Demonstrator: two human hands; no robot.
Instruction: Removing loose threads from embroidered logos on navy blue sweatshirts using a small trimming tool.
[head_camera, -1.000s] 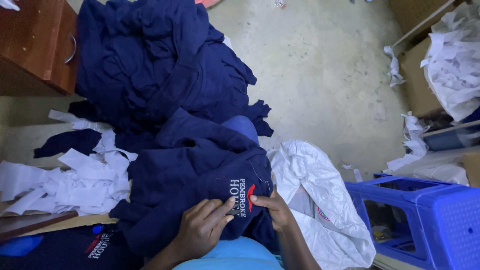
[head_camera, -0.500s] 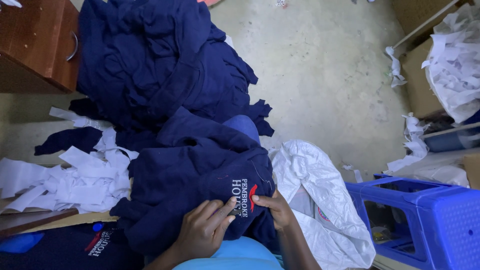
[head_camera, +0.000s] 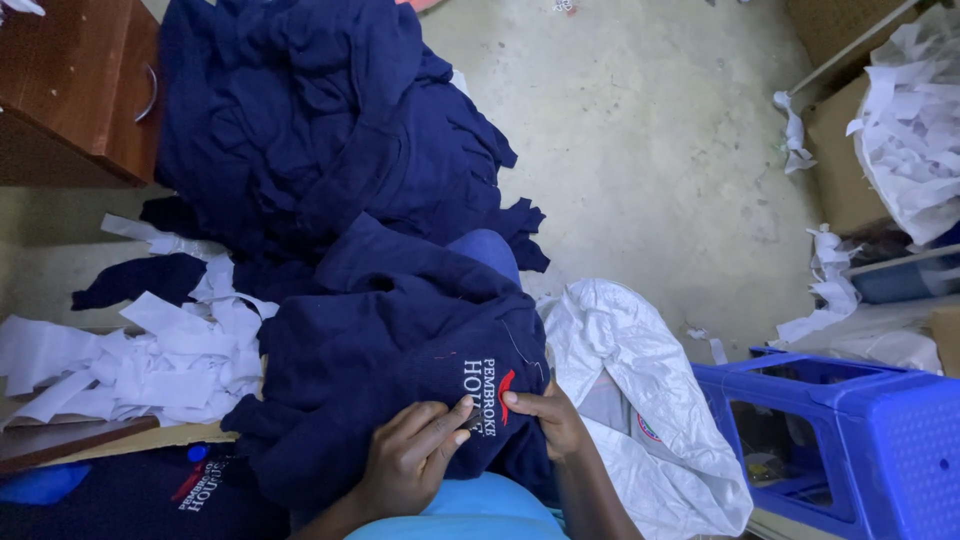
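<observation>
A navy blue garment (head_camera: 380, 350) lies over my lap, its embroidered white-and-red emblem (head_camera: 490, 392) turned up. My left hand (head_camera: 412, 455) rests on the cloth just left of the emblem, fingers pinching the fabric. My right hand (head_camera: 548, 418) grips the cloth at the emblem's right edge, thumb pressed by the red stitching. Both hands hold the same garment, close together.
A big heap of navy garments (head_camera: 310, 130) covers the floor ahead. White paper strips (head_camera: 150, 365) lie at the left, a wooden drawer unit (head_camera: 75, 85) at the top left. A white sack (head_camera: 640, 400) and a blue plastic stool (head_camera: 860, 440) are at the right, boxes of paper scraps (head_camera: 900, 130) beyond.
My hands have barely shifted on the emblem; the fingers moved slightly along the stitching. The garment stays in place.
</observation>
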